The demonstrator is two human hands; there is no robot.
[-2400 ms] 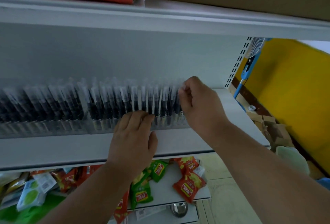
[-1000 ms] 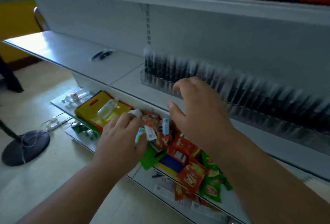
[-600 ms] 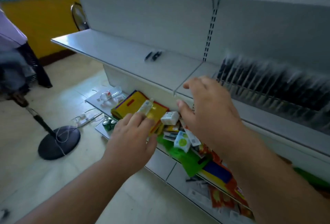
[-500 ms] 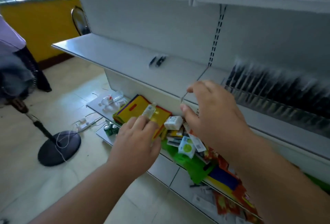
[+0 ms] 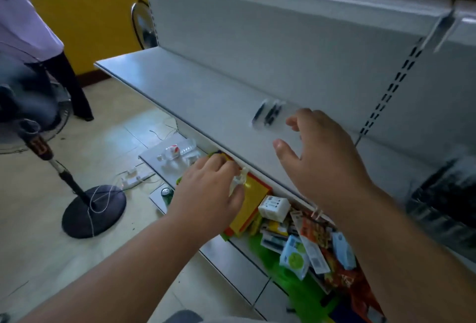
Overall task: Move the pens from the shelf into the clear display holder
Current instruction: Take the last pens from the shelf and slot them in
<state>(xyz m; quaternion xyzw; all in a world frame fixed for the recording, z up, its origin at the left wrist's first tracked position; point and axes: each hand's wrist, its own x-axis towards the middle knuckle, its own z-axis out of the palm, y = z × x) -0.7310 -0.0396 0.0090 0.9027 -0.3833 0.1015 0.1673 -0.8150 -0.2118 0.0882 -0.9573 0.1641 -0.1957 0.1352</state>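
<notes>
Two dark slim pens [image 5: 268,115] in clear sleeves lie blurred on the grey metal shelf [image 5: 195,91], centre frame. The right hand [image 5: 322,157] hovers beside them, fingers spread, empty. The left hand [image 5: 208,194], lower, hangs loosely curled, empty.

Two dark pens [image 5: 268,115] flat on shelf [image 5: 195,91]; clear holder [image 5: 443,209] far right, blurred
</notes>
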